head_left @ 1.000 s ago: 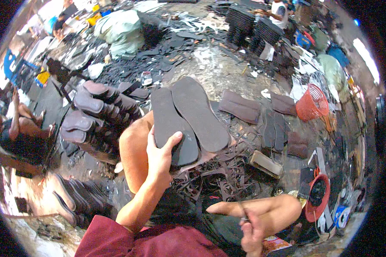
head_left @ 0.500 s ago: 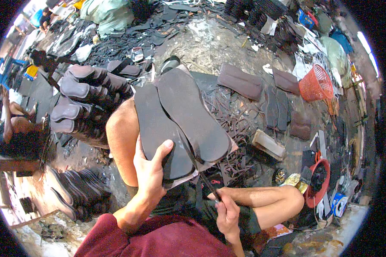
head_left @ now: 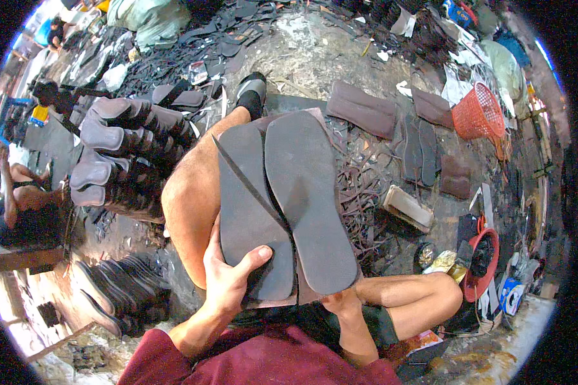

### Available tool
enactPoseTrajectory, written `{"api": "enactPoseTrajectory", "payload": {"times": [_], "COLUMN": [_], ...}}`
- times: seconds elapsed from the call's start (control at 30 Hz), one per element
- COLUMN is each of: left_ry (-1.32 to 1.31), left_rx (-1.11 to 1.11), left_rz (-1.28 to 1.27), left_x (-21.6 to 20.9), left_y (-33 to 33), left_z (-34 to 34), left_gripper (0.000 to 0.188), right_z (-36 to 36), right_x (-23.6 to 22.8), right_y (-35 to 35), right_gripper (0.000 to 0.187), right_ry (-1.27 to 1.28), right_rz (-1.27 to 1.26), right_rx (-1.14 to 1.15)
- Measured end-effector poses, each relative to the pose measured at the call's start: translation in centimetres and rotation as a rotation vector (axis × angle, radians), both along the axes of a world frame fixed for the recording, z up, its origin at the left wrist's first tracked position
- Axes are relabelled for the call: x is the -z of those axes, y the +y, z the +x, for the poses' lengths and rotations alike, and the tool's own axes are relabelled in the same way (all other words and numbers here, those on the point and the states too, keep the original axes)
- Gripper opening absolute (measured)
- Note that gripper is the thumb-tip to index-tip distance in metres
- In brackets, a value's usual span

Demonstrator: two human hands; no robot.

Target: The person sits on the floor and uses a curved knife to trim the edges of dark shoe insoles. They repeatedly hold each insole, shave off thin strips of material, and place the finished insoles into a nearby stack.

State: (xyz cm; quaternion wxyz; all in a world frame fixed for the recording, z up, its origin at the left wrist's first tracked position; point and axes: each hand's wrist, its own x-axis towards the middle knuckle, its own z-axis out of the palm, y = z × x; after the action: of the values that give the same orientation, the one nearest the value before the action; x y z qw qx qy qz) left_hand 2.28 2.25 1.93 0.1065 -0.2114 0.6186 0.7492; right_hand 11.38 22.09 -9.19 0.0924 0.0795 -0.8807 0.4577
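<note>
Two dark grey shoe soles (head_left: 311, 205) lie side by side on a thin brownish backing sheet (head_left: 309, 294) above my lap. My left hand (head_left: 228, 276) grips the lower left edge, its thumb pressed on the left sole (head_left: 241, 186) and its fingers underneath. A thin dark strip (head_left: 247, 183) with a pointed upper end slants across that sole to the gap between the two. My right hand (head_left: 343, 303) is at the lower right edge of the sheet; its fingers are hidden beneath, so what they hold does not show.
Stacked soles (head_left: 119, 147) stand at left, with more soles (head_left: 119, 289) below them. Brown sole pieces (head_left: 361, 109), dark offcuts (head_left: 366, 212), a pale block (head_left: 408, 208), a red basket (head_left: 478, 112) and a red bowl (head_left: 481, 266) are at right. Another person (head_left: 29, 199) sits far left.
The soles have turned more upright and shifted slightly right and down. My right hand, earlier holding a thin dark tool in view, has gone under the sheet's edge. The slanting strip now shows.
</note>
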Motion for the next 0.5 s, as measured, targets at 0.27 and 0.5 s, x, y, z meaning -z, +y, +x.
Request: {"api": "enactPoseTrajectory", "payload": {"times": [0.27, 0.5], "left_ry": [0.001, -0.026], "left_rx": [0.023, -0.023], "left_rz": [-0.071, 0.019], "left_x": [0.0, -0.3], "left_y": [-0.3, 0.8], "left_z": [0.2, 0.5], "left_gripper": [0.093, 0.092], "right_z": [-2.2, -6.2], "right_x": [-2.3, -4.4], "right_y": [-1.3, -3.1], "right_gripper": [0.038, 0.039], "right_ry": [-0.248, -0.173], "right_rz": [-0.355, -0.235], "right_rx": [0.034, 0.073]}}
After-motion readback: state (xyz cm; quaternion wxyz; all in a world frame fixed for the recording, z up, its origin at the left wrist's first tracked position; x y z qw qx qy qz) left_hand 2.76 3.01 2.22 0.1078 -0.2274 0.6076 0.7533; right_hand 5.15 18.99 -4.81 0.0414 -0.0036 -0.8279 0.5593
